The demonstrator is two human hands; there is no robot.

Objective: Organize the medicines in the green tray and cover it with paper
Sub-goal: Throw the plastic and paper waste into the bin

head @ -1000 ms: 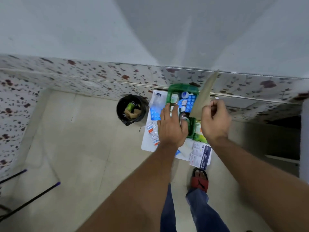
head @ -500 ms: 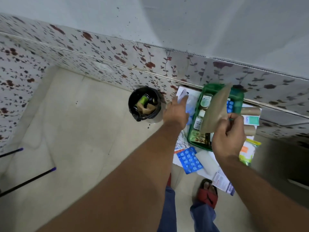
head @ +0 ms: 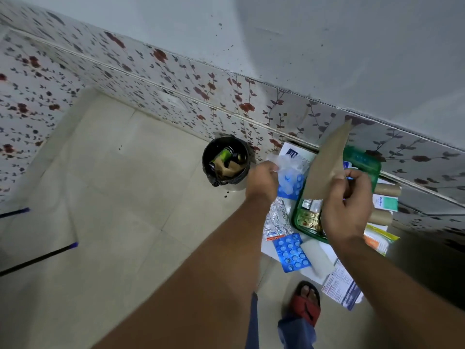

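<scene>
Two hands work over the green tray (head: 366, 159): right hand (head: 346, 210) grips brown paper (head: 327, 162) above it; left hand (head: 263, 180), at 9 o'clock, now pinches a clear wrapper (head: 289, 165), previously empty-handed.

A room in a home: beige floor tiles (head: 105, 197), flower-pattern wall tiles (head: 176, 79), a small black dustbin (head: 225, 161) just left of the left hand (head: 261, 182).
</scene>
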